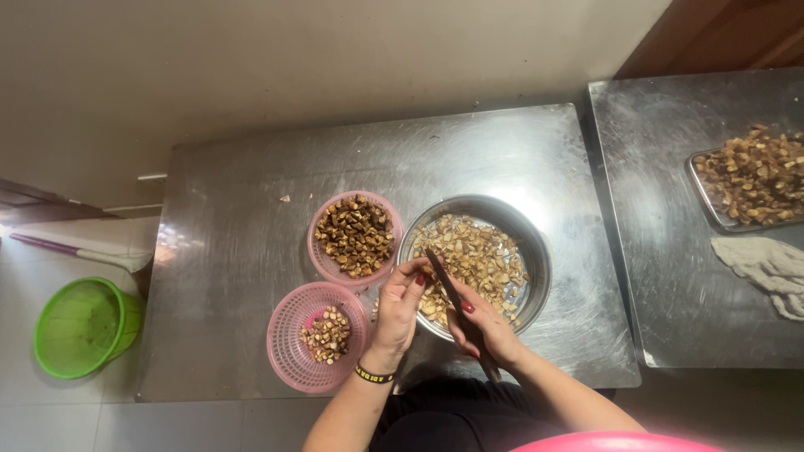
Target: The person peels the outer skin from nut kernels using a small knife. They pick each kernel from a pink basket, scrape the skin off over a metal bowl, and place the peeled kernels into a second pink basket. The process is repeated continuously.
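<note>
My right hand (484, 328) grips a dark-handled knife (445, 279) whose blade points up over a steel bowl (536, 251) full of pale brown chopped pieces. My left hand (397, 311) pinches a small piece against the blade at the bowl's near-left rim. A black wristband sits on the left wrist. Beside the left hand are two pink baskets: the far one (322, 219) holds many dark brown pieces, the near one (289, 335) holds a few.
All this stands on a steel table (243, 251). A second steel table (670, 276) at the right carries a tray (708, 205) of brown pieces and a grey cloth (766, 266). A green basket (79, 326) sits on the floor at left.
</note>
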`<state>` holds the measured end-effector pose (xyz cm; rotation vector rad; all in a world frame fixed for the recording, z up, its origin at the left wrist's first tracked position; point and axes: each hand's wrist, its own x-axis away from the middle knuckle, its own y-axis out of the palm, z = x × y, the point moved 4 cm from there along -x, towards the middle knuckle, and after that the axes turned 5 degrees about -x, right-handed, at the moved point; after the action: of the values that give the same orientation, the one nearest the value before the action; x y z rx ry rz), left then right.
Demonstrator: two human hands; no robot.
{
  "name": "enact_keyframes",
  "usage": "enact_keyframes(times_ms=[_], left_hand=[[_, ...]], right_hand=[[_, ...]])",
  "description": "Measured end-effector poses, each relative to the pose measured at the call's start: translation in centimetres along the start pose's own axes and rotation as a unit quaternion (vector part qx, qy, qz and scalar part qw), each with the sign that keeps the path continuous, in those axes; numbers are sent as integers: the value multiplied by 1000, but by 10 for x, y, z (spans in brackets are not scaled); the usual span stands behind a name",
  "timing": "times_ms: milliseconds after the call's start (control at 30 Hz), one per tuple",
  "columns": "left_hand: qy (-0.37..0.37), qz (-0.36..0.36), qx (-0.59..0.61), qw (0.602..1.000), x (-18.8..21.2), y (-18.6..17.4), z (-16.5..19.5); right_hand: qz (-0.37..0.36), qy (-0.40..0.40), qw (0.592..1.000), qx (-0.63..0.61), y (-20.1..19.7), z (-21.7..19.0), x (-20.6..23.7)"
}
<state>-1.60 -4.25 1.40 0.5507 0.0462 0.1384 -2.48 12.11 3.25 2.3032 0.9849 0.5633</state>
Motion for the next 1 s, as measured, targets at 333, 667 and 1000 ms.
enact_keyframes(times_ms=[333,667,1000], left_hand=[[-39,-5,-19,999,4,-10,-17],[-39,26,-5,999,9,-9,-6],[0,50,-286,957,10,-2,11]], right_hand=[[50,-30,982,180,-10,-8,-3],[55,-160,875,453,19,-24,0],[48,-277,845,454,18,-31,-3]])
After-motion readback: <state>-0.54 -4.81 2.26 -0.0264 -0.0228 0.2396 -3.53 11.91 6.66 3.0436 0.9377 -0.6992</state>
